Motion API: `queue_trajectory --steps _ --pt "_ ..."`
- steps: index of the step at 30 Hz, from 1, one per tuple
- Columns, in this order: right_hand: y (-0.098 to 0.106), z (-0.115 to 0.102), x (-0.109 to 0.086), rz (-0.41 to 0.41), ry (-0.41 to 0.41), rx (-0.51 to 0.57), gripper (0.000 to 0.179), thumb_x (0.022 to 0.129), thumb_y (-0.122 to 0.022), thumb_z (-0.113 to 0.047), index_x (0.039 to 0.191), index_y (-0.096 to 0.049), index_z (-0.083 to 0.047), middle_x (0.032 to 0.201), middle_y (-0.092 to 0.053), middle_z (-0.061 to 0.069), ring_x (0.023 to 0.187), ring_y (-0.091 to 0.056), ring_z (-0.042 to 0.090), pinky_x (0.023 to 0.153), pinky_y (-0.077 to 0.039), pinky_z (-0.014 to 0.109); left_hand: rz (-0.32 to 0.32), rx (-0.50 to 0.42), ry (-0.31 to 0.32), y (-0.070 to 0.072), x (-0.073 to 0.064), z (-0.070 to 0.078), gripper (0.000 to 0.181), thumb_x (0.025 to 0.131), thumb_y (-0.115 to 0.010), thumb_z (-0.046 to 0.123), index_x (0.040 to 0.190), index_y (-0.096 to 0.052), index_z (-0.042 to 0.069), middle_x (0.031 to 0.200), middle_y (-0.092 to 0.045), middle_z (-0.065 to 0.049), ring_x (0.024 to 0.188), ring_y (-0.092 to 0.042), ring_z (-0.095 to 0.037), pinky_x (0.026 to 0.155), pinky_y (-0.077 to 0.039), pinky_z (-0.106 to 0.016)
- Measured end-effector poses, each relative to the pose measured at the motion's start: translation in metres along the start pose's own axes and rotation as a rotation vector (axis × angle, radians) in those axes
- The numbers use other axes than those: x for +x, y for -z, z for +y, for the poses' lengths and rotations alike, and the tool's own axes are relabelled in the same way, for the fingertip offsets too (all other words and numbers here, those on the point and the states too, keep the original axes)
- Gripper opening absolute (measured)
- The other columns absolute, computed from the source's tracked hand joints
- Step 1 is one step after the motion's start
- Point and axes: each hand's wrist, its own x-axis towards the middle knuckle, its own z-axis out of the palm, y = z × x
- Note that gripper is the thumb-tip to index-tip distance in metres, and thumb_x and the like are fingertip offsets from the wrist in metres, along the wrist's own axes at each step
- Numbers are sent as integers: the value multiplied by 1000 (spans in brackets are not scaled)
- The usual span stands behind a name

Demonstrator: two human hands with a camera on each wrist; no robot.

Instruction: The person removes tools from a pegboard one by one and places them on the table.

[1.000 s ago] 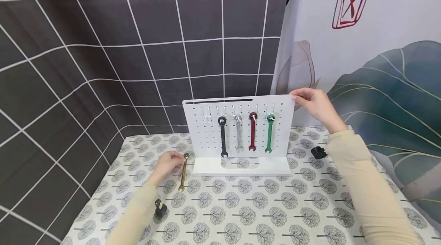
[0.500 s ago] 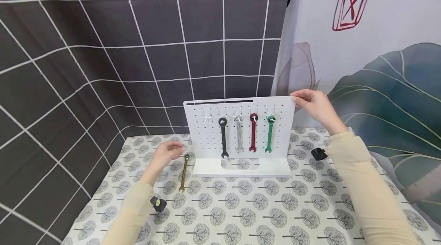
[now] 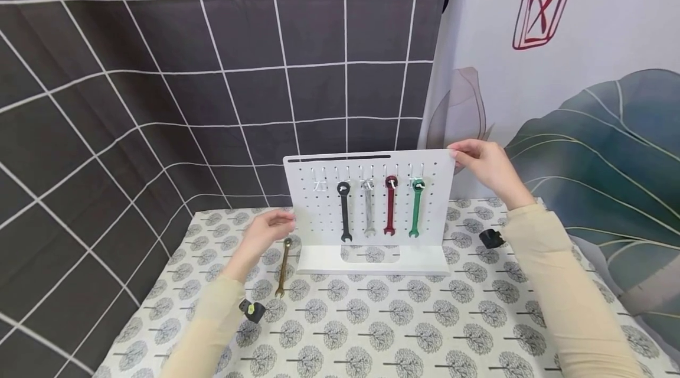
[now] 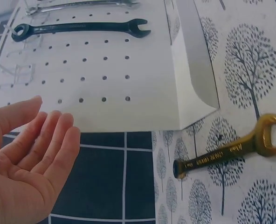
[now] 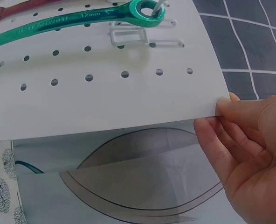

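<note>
A white pegboard stand (image 3: 324, 212) stands upright on the table. From its hooks hang a black wrench (image 3: 345, 212), a silver wrench (image 3: 369, 212), a red wrench (image 3: 390, 207) and a green wrench (image 3: 416, 209). My right hand (image 3: 486, 165) pinches the board's upper right corner, thumb in front, as the right wrist view shows. At the board's left edge is my left hand (image 3: 265, 233), its fingers loosely bent and thumb apart from them, gripping nothing. Below that hand a gold wrench (image 3: 284, 269) lies on the cloth, left of the stand's base.
An unused hook (image 3: 320, 180) sits at the board's upper left. The tree-patterned tablecloth (image 3: 372, 331) covers the table. Behind it hang a dark grid curtain (image 3: 239, 100) and a white floral curtain (image 3: 478, 23). Black wrist devices show beside the left sleeve (image 3: 252, 310) and right sleeve (image 3: 491, 238).
My left hand has moved up and right, away from the gold wrench, to the board's left edge. My right hand stays at the corner.
</note>
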Motion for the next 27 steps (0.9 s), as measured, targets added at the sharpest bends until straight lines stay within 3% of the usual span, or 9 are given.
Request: queue_trajectory --steps 6,9,14,22,27 --pt "2 1 0 6 5 0 39 103 -60 -33 123 -67 0 103 -73 18 81 -66 8 89 -47 41 -26 -29 -26 -9 6 9 35 95 -66 6 127 -59 -7 122 -64 -27 115 -61 -44 100 -53 -43" --pt "1 1 0 -3 3 3 39 103 -60 -32 124 -66 0 103 -73 18 82 -67 10 89 -47 39 -30 -39 -28 -12 7 10 35 95 -66 5 126 -59 -8 122 -64 -28 116 -60 -46 100 -53 -43" --pt "0 1 0 -6 3 1 38 103 -60 -32 124 -66 -1 102 -73 18 84 -68 16 89 -47 40 -32 -32 -30 -16 7 14 35 94 -67 7 127 -60 -6 124 -65 -25 116 -63 -40 102 -52 -43" --pt "0 1 0 -7 -1 6 40 103 -60 -34 124 -66 -1 103 -73 19 76 -61 -4 93 -46 46 -42 -24 -62 -27 12 22 37 93 -70 9 127 -62 -3 124 -67 -22 112 -66 -32 103 -51 -45" --pt "0 0 1 -8 -1 9 38 103 -60 -32 124 -66 0 103 -73 19 79 -65 3 93 -47 47 -52 -25 -78 -35 17 22 37 93 -70 9 127 -63 -2 125 -67 -21 114 -65 -32 105 -49 -46"
